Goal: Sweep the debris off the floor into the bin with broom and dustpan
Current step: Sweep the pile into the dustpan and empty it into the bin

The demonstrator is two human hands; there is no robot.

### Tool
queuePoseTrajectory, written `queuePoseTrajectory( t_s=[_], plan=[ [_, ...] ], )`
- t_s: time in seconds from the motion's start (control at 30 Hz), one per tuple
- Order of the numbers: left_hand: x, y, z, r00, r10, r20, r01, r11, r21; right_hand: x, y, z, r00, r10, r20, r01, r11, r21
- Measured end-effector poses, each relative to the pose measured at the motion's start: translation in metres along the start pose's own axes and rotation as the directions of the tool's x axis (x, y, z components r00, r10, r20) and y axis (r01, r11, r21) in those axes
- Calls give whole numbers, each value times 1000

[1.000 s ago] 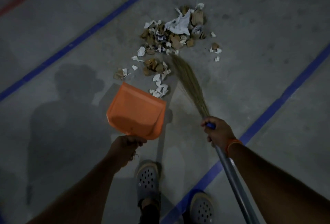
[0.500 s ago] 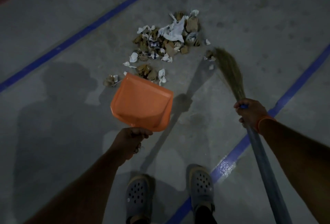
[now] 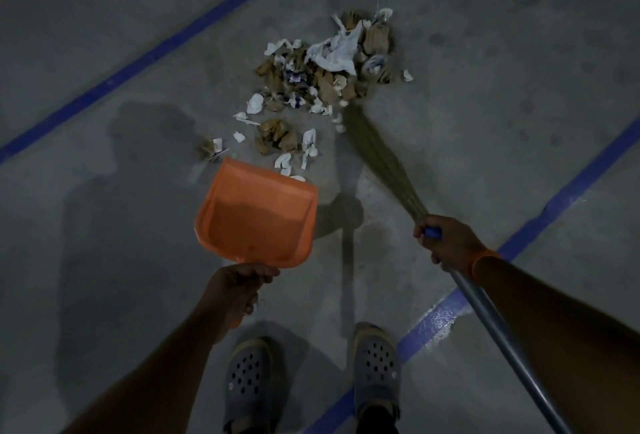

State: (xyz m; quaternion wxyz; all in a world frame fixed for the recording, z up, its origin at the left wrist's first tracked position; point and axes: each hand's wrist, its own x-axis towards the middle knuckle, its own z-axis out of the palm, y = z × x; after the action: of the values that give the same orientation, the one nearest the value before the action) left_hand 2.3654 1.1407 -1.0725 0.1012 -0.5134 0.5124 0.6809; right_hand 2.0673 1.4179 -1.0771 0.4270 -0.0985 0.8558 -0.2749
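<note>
Orange dustpan (image 3: pixel 258 215) and broom (image 3: pixel 381 160) held before debris (image 3: pixel 322 77).

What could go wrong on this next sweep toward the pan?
The dustpan in the left hand looks tilted, so scraps may slide under its front edge. The debris pile spreads wider than the pan mouth; the stray bit off its left corner and the white scrap on the far right could be missed. The broom, held by the right hand, meets only the pile's right edge, and one stroke may scatter light paper.
</note>
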Motion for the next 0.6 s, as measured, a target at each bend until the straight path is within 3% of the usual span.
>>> queuePoseTrajectory(
  t_s=[0.3,0.6],
  plan=[
    [-6,-5,-38,1000,15,9,-16,999,36,-55,12,-5,992,-119,-30,118,992,-39],
    [24,-54,-107,997,-43,63,39,997,69,-11,2,39,990,-111,-83,98,985,-143]
  ],
)
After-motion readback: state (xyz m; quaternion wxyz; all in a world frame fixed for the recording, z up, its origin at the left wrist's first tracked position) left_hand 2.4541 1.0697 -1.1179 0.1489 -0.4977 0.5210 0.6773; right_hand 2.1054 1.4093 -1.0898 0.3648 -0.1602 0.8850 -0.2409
